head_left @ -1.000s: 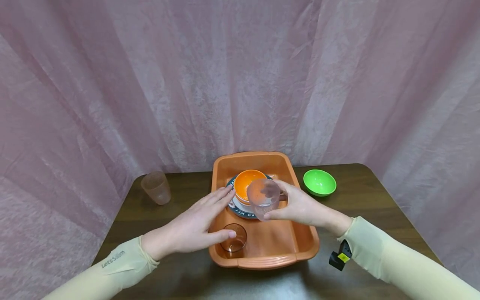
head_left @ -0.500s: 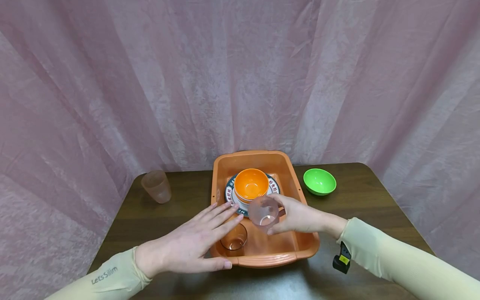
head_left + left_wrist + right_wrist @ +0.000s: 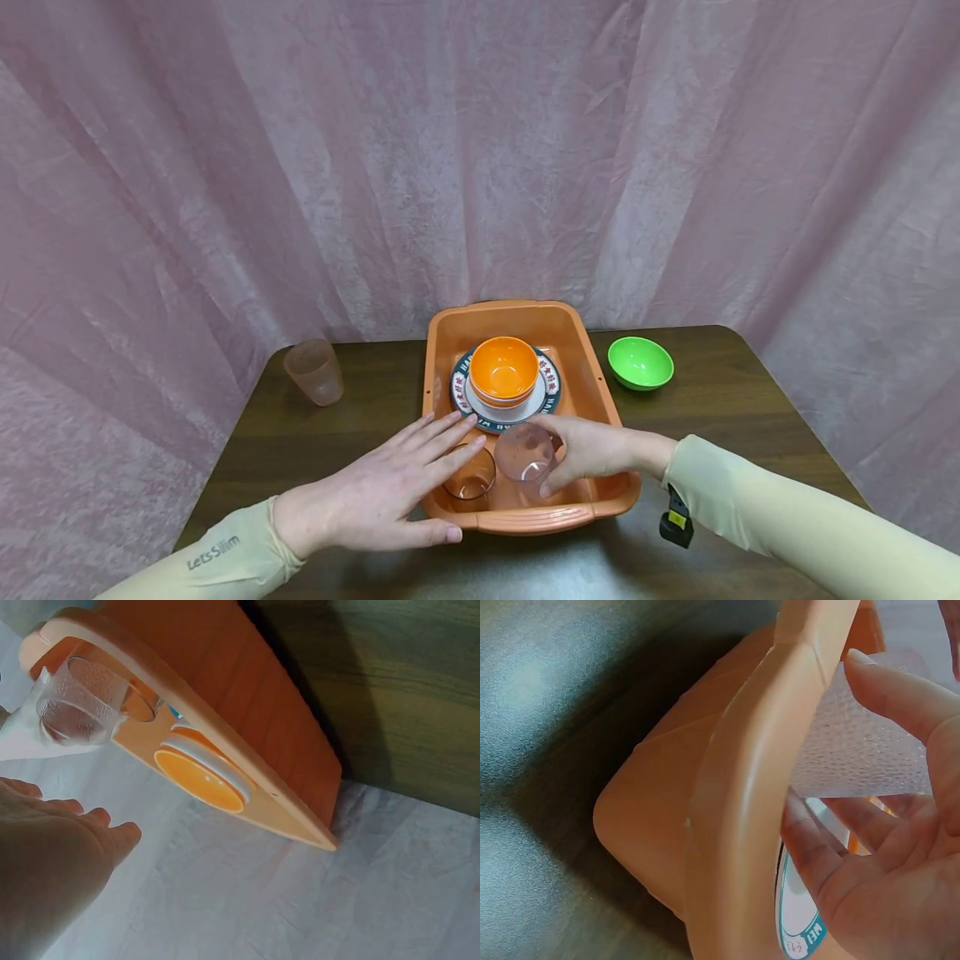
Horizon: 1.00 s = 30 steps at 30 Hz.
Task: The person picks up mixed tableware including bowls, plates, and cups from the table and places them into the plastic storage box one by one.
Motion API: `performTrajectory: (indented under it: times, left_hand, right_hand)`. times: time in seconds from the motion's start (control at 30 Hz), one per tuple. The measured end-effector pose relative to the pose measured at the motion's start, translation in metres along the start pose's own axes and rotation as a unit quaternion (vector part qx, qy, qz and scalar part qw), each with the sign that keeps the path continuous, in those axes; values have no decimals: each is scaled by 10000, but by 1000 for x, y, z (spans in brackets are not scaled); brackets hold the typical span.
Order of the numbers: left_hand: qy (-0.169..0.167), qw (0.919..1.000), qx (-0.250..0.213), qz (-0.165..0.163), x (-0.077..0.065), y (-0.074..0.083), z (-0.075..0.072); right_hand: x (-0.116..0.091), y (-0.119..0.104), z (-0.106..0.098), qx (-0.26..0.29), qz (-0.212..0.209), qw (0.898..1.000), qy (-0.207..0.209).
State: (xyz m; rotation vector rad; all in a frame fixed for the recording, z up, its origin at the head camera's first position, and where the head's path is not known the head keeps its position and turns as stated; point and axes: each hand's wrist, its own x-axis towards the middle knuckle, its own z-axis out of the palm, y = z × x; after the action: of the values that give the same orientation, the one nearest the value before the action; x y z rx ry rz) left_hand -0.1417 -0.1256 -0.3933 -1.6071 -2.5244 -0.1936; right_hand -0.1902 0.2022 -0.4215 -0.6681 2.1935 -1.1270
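Observation:
My right hand (image 3: 588, 450) grips a clear, textured plastic cup (image 3: 525, 454) inside the front part of an orange basin (image 3: 534, 521). In the right wrist view the thumb and fingers lie on either side of the cup (image 3: 862, 742). Just left of it stands a brown see-through glass (image 3: 470, 475). My left hand (image 3: 375, 492) hovers with straight fingers over the basin's left front edge, close to the glass, holding nothing. Behind the cups, an orange bowl (image 3: 504, 368) tops a stack on a plate with a dark patterned rim (image 3: 551, 383).
A pinkish cup (image 3: 315, 372) stands at the table's back left. To the basin's right sits a green bowl (image 3: 641, 363). The dark wooden table (image 3: 720, 400) ends at a pink curtain (image 3: 480, 167) behind.
My right hand has brought the clear cup down and toward the front of the basin, beside the brown glass. My left hand has drawn back slightly toward the basin's front edge.

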Motion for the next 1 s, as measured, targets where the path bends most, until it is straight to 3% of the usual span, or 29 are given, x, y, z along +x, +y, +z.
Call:
performTrajectory:
  times: [0.13, 0.53, 1.0]
  left_hand:
    - [-23, 10000, -46, -56, -1, -1, 1]
    - [-141, 9996, -81, -242, -3, -2, 7]
    - [-223, 9991, -156, -326, -4, -4, 11]
  right_hand:
    - [2, 1, 1, -59, 281, 9996, -48]
    - [9, 9, 7, 120, 330, 9989, -303]
    - [10, 8, 7, -269, 475, 9977, -397]
